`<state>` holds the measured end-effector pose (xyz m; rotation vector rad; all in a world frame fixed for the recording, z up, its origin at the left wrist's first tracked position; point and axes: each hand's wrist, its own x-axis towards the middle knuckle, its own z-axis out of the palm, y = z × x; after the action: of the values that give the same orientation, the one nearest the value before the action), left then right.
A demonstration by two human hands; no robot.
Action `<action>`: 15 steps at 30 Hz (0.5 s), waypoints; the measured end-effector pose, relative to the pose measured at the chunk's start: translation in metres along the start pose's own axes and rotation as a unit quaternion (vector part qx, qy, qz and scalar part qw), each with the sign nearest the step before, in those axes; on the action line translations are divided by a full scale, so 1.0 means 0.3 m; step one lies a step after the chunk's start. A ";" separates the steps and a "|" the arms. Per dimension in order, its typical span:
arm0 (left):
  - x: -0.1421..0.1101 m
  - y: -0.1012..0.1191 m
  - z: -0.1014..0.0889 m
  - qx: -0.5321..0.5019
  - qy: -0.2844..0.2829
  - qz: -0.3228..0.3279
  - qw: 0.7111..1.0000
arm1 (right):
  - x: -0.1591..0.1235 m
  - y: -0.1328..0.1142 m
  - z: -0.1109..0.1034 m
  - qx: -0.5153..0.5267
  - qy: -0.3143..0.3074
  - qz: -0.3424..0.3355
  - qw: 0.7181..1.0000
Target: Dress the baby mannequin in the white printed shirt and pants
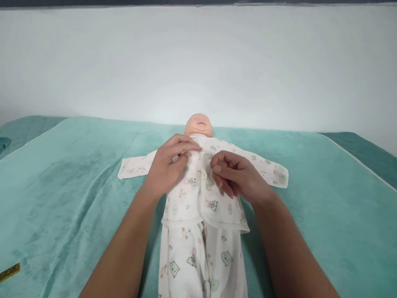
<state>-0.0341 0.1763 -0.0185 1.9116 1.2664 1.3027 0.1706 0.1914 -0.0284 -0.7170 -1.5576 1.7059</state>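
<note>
The blanket (325, 231) meets the wall (198, 62) along its far edge. The doll (198, 122) lies on its back midway between the blanket's left and right edges, head near the far edge, legs toward the near one. The jacket (186, 207) covers its torso, sleeves stretched out left and right, hem over the trousers (186, 258). The left hand (169, 163) is over the jacket's left chest, the right hand (237, 176) right of its front opening. A measuring tape (10, 272) lies toward the blanket's near left corner.

White bkgd wall (198, 62), brightest nr ctr, w/ dark strip (124, 2) along top; teal cloth (328, 231) below, creased on L.
</note>
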 end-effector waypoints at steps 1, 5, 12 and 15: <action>-0.001 -0.008 0.005 0.029 -0.001 0.033 0.999 | 0.003 0.002 0.007 -0.001 0.043 -0.022 0.999; -0.002 -0.041 0.022 0.084 -0.039 0.124 0.988 | 0.015 0.011 0.044 -0.067 0.221 -0.110 0.967; 0.004 -0.053 0.025 0.067 -0.050 0.134 0.987 | 0.013 0.016 0.076 -0.246 0.182 -0.112 0.945; 0.004 -0.047 0.031 0.060 -0.042 0.099 0.992 | 0.015 0.021 0.070 -0.188 0.177 -0.110 0.960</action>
<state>-0.0315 0.1845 -0.0332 2.1998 1.1609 1.2500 0.1505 0.1824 -0.0318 -0.9401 -1.6437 1.0606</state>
